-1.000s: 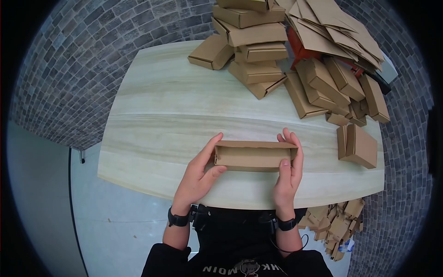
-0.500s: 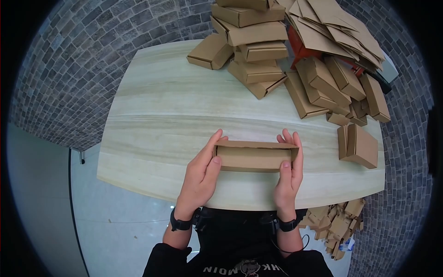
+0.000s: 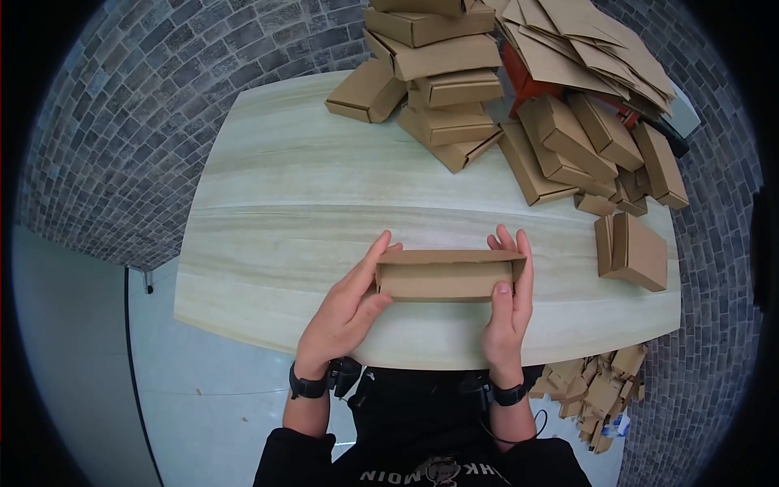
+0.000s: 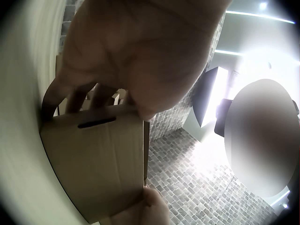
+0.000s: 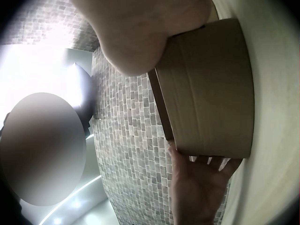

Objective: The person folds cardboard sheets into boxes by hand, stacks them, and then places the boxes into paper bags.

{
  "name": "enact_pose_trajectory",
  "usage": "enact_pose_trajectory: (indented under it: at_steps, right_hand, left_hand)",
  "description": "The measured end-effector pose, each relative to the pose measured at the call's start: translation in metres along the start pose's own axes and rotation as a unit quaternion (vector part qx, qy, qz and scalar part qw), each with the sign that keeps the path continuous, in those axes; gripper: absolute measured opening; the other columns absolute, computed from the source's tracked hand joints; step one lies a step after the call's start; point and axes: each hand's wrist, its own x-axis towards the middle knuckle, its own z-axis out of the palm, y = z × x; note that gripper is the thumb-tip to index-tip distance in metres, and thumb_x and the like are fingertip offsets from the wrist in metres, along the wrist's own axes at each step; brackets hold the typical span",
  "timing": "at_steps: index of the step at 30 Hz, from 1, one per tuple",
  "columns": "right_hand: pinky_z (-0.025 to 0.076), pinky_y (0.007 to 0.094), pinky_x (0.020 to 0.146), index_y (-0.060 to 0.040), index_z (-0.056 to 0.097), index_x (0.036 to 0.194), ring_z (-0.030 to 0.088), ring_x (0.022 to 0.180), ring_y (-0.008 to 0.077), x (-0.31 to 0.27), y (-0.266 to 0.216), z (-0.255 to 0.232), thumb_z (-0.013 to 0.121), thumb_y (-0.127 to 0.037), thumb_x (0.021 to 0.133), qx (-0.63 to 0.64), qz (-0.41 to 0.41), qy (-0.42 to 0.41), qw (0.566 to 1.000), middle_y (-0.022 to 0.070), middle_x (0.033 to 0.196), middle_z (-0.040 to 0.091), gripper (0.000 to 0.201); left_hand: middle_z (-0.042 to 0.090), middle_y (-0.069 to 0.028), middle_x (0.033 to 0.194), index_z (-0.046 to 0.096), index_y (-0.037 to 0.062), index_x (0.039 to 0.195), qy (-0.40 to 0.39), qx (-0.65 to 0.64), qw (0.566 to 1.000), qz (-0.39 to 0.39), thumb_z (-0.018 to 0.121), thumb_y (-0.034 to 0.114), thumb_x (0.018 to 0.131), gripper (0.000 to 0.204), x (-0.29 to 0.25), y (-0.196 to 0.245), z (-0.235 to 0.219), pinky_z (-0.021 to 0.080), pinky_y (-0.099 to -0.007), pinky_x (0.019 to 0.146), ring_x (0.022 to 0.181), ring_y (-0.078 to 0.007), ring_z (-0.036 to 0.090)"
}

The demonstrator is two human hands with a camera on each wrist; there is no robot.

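A narrow open cardboard box stands near the front of the table, its hollow showing in the head view. At its left end my left hand holds it, fingers behind the end wall and thumb by the near corner. The right hand grips the opposite end, with its thumb over the near edge and its fingers along the outer side. In the left wrist view, an end panel with a dark slot lies under the left fingertips. A plain cardboard wall runs between both hands in the right wrist view.
Folded boxes rise in a stack at the back of the table. More boxes lie heaped to the right, beside flat cardboard sheets. A separate box stands near the right edge; cardboard pieces pile on the floor.
My left thumb rose against the box's left corner half a second ago and is now lower, the left wrist swung outward. The right hand keeps its hold; the box stays in place.
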Motion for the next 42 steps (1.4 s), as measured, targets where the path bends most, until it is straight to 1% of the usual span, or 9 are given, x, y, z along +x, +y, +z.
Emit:
enact_pose_trajectory:
  at_steps: [1,5,7,11,16,19,28,37,42]
  right_hand:
    - [0.027,0.0411,0.116,0.0037,0.02,0.153,0.039,0.139,0.0311,0.0,0.0,0.0,0.033,-0.008,0.098,0.002,0.004,0.001,1.0,0.0226,0.152,0.037,0.058]
    - [0.027,0.0407,0.116,0.0038,0.021,0.152,0.039,0.139,0.0309,0.0,0.0,-0.001,0.033,-0.008,0.098,0.004,0.003,0.002,1.0,0.0221,0.152,0.037,0.057]
    - [0.026,0.0403,0.116,0.0039,0.023,0.151,0.038,0.14,0.0308,0.0,-0.002,-0.003,0.035,-0.01,0.099,0.012,0.012,-0.011,1.0,0.0214,0.152,0.037,0.055]
    - [0.027,0.0397,0.116,0.0036,0.027,0.15,0.038,0.14,0.0302,-0.001,0.0,-0.013,0.041,-0.017,0.103,0.015,0.017,-0.031,0.999,0.0201,0.152,0.039,0.053]
    - [0.03,0.0387,0.114,0.0026,0.033,0.148,0.042,0.138,0.0287,-0.003,-0.001,-0.022,0.048,-0.028,0.104,0.001,0.023,-0.059,0.998,0.0184,0.149,0.043,0.056]
    - [0.03,0.0385,0.114,0.002,0.031,0.15,0.042,0.138,0.0285,-0.003,-0.002,-0.021,0.047,-0.022,0.103,0.001,0.026,-0.058,0.998,0.0184,0.149,0.043,0.055]
    - [0.029,0.0383,0.114,0.0011,0.023,0.154,0.042,0.137,0.0293,-0.003,-0.003,-0.02,0.044,-0.014,0.101,0.011,0.044,-0.063,0.997,0.0189,0.15,0.042,0.059]
    - [0.03,0.0383,0.114,0.0023,0.026,0.152,0.043,0.137,0.0292,-0.004,0.004,-0.018,0.044,-0.015,0.101,-0.002,0.02,-0.053,0.998,0.019,0.149,0.043,0.056]
    - [0.031,0.038,0.113,0.0025,0.036,0.146,0.045,0.136,0.0287,-0.004,0.004,-0.018,0.046,-0.018,0.102,0.001,0.016,-0.048,0.999,0.0185,0.147,0.045,0.05]
  left_hand:
    - [0.047,-0.0194,0.147,0.023,0.0076,0.156,-0.005,-0.003,1.0,0.002,0.062,0.012,0.093,0.074,0.0,-0.001,-0.001,0.039,-0.0383,0.108,0.133,-0.0332,0.048]
    - [0.051,-0.0179,0.142,0.03,0.0096,0.153,0.0,0.071,0.997,0.005,0.07,0.008,0.085,0.078,-0.001,-0.001,-0.003,0.045,-0.0396,0.102,0.128,-0.0344,0.052]
    - [0.059,-0.0175,0.136,0.04,0.002,0.146,0.018,0.108,0.994,0.025,0.07,-0.001,0.081,0.071,-0.001,-0.003,-0.004,0.047,-0.037,0.101,0.122,-0.0284,0.058]
    - [0.062,-0.0175,0.131,0.047,0.0005,0.139,0.031,0.12,0.992,0.04,0.071,-0.002,0.08,0.064,-0.001,-0.004,-0.005,0.048,-0.0358,0.098,0.119,-0.0277,0.061]
    - [0.061,-0.0178,0.133,0.047,-0.0004,0.14,0.037,0.077,0.995,0.045,0.062,0.02,0.095,0.052,-0.004,-0.003,-0.003,0.047,-0.036,0.098,0.119,-0.0275,0.061]
    - [0.06,-0.0176,0.134,0.047,-0.0019,0.141,0.073,0.075,0.993,0.053,0.051,0.024,0.101,0.048,-0.003,-0.002,0.003,0.046,-0.0366,0.1,0.121,-0.0277,0.059]
    - [0.061,-0.0188,0.132,0.048,-0.0038,0.139,0.155,0.239,0.956,0.067,0.042,0.0,0.096,0.044,0.003,0.02,0.018,0.047,-0.0341,0.098,0.118,-0.0324,0.062]
    - [0.059,-0.0203,0.133,0.046,0.003,0.143,0.083,0.176,0.981,-0.006,0.048,0.01,0.1,0.043,0.0,0.023,0.005,0.047,-0.0357,0.099,0.12,-0.0362,0.059]
    - [0.059,-0.0189,0.134,0.048,0.0053,0.143,0.038,0.149,0.988,0.03,0.05,0.011,0.099,0.044,0.001,0.004,-0.012,0.046,-0.0354,0.1,0.122,-0.0337,0.058]
